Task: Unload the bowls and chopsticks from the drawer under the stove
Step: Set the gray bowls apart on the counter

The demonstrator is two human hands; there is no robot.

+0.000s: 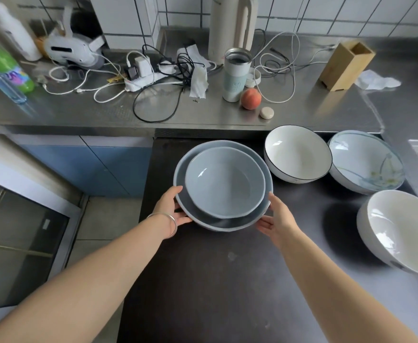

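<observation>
Both hands hold a stack of 2 grey-blue ceramic bowls over the dark countertop [203, 280]. The smaller grey-blue bowl [224, 181] sits nested inside the wider grey-blue bowl [218, 222]. Left hand [170, 206] cups the wider bowl's left rim, thumb on the rim, fingers curled under the edge; a thin silver bangle [172, 222] rings that wrist. Right hand [277, 216] grips the right rim the same way, thumb up along the edge, fingers beneath. Whether the stack touches the surface or hangs just above it cannot be told.

To the right, 3 more bowls rest on the counter: a white bowl with a thin black rim [297, 154], just beside the stack; a pale bowl with a painted floral pattern [366, 164], touching or nearly touching it; a plain white bowl [401, 231], nearest the right edge. No chopsticks visible. A peach [250, 99] lies on the steel worktop [79, 112] behind.
</observation>
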